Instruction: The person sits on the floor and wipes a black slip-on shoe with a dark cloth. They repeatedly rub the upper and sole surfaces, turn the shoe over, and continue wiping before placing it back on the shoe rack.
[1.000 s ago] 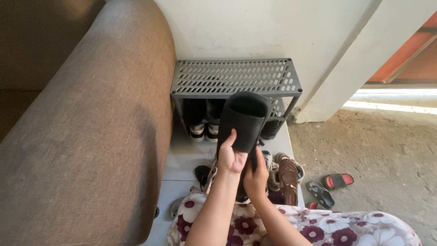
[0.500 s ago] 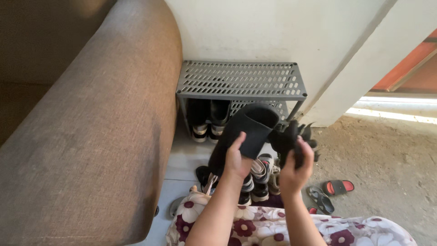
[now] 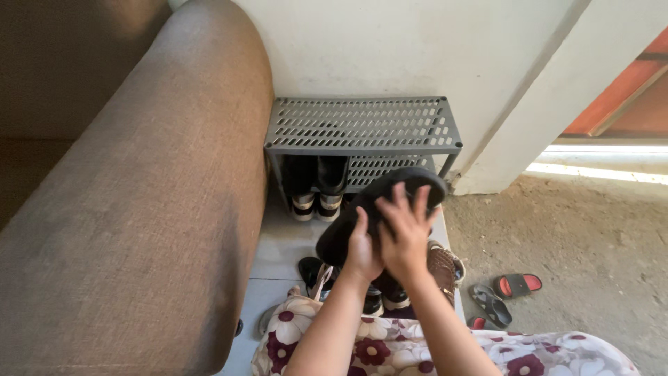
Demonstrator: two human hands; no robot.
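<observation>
I hold a tall black boot (image 3: pixel 351 223) in front of a grey perforated metal shoe rack (image 3: pixel 362 125). My left hand (image 3: pixel 362 251) grips the boot's shaft from below. My right hand (image 3: pixel 406 230) lies flat on the boot near its open top, fingers spread. The boot tilts up to the right, its opening (image 3: pixel 417 182) near the rack's lower shelf. A pair of black shoes with white soles (image 3: pixel 316 188) stands on the rack's lower shelf.
A brown sofa arm (image 3: pixel 160 209) fills the left. Several shoes (image 3: pixel 390 292) lie on the pale floor under my arms, a brown one (image 3: pixel 442 268) to the right. Sandals (image 3: pixel 504 292) lie on the bare concrete at right. A white wall (image 3: pixel 417 49) stands behind the rack.
My right hand has come back from the right and now rests on the boot. The boot has tilted lower toward the rack's lower shelf.
</observation>
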